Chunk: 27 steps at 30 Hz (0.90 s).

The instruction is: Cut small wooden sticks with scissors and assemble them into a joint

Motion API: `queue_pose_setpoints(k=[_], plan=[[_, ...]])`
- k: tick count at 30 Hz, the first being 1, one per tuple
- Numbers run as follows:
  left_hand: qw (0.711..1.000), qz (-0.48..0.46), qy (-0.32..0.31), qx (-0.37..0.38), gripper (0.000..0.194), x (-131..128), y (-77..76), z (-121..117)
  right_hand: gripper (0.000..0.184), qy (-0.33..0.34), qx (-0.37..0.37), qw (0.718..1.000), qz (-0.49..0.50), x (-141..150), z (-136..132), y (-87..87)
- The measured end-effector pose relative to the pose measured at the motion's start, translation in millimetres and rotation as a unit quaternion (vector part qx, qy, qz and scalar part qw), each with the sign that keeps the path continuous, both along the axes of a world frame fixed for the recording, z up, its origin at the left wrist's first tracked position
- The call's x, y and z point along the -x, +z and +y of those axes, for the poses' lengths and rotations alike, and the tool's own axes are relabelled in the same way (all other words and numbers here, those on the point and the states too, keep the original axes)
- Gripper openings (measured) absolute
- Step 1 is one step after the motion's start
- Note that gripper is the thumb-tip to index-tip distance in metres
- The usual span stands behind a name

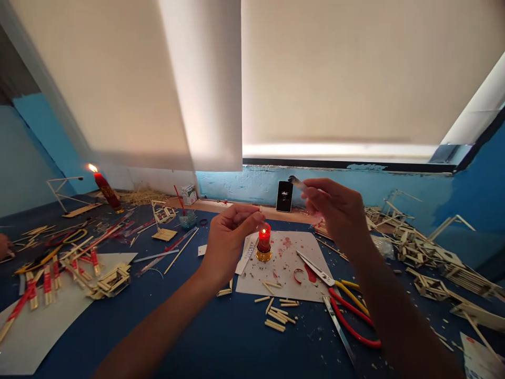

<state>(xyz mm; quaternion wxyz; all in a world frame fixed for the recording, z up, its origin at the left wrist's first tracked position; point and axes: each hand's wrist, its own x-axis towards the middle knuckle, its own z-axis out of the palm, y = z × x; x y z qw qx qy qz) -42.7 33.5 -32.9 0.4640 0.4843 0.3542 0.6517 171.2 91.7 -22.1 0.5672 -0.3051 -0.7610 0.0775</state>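
Two hands are raised above a small red candle that burns on a white sheet on the blue table: the left hand hovers just left of the flame with fingertips pinched, on what I cannot tell, while the right hand, up and to the right of the candle, pinches a thin stick. Right of the candle lie scissors and red-handled pliers, short cut sticks lie in front of it, a phone stands behind it, and a taller lit candle leans far off to its left.

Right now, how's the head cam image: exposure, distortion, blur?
Head view: white roller blinds backlit, bright strip beneath; hands dim, right hand slightly soft; small lit red candle blooms; wide-angle bends the blue wall edges; dark blue tabletop sharp.
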Motion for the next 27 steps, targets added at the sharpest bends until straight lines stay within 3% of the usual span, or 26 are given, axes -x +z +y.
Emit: queue_pose_setpoints(k=[3,6,12,27], plan=[[0.998,-0.04,-0.027,-0.043,0.015,-17,26.8,-9,0.015,0.116,0.043,0.99,0.075,-4,-29,15.0],[0.995,-0.059,-0.065,-0.056,0.009,-25,36.8,-18,0.011,0.194,0.087,0.972,0.104,-4,-51,23.3],[0.993,-0.071,-0.072,-0.06,0.009,-21,37.3,-29,0.011,0.216,0.106,0.967,0.084,3,-65,20.4],[0.994,-0.01,-0.067,-0.086,0.006,-15,32.8,-30,0.009,0.164,0.093,0.98,0.067,7,-63,21.3]])
